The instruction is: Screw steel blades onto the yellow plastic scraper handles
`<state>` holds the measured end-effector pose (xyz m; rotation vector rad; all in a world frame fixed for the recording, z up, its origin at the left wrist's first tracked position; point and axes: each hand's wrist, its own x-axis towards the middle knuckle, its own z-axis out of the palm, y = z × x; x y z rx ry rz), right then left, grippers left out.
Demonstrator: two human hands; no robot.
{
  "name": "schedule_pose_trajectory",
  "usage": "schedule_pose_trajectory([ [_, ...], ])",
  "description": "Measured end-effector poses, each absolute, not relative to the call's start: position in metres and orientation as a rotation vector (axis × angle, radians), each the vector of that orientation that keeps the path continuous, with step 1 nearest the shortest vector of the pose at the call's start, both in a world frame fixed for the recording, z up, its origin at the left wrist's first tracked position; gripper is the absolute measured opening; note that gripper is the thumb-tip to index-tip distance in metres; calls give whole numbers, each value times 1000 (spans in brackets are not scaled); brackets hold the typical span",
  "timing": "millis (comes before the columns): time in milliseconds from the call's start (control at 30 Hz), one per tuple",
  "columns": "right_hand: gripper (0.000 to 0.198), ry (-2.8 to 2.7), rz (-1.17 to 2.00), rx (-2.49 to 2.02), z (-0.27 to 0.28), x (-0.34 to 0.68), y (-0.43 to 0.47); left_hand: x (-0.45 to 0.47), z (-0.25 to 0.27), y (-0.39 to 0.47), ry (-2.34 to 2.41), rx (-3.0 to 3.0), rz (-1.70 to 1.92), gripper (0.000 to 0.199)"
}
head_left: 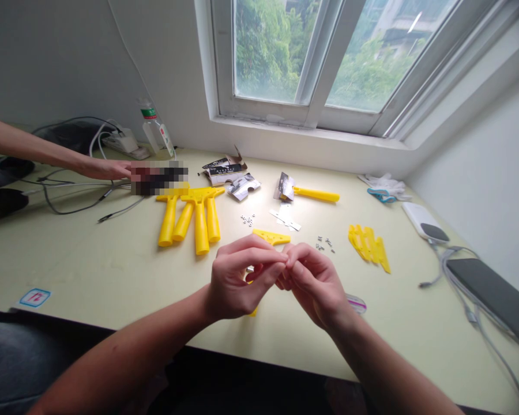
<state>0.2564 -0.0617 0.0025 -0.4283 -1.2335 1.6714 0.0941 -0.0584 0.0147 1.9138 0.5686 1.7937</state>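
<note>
My left hand [246, 276] and my right hand [313, 279] meet fingertip to fingertip above the table, both pinched closed. Whatever lies between the fingertips is too small or hidden to make out. Behind and below them is a yellow scraper handle [271, 237], mostly covered by my hands. Beyond my hands lie a small group of nuts [247, 219], several flat metal blades [285, 218] and some scattered screws [325, 244]. To the right rest several yellow plastic pieces [369, 246]. Several yellow scraper handles [201, 225] lie together on the left.
A yellow scraper with a card sleeve [315, 194] lies near opened packaging [225, 173]. A co-worker's hand [108, 169] reaches in at left, by cables and a plastic bottle [156, 129]. At right are gloves [384, 187], a white power bank [424, 222] and a dark phone-like slab [493, 294].
</note>
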Motion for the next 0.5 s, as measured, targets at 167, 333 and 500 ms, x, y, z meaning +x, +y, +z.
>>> schedule_pose_trajectory([
  [167, 11, -1225, 1664, -441, 3, 256, -62, 94, 15, -58, 578, 1919, 1796, 20],
  [333, 10, -1212, 1663, -457, 5, 255, -62, 94, 16, -59, 588, 1923, 1792, 19],
  [500, 11, -1207, 1675, -442, 5, 255, -62, 94, 16, -59, 595, 1927, 1787, 19],
])
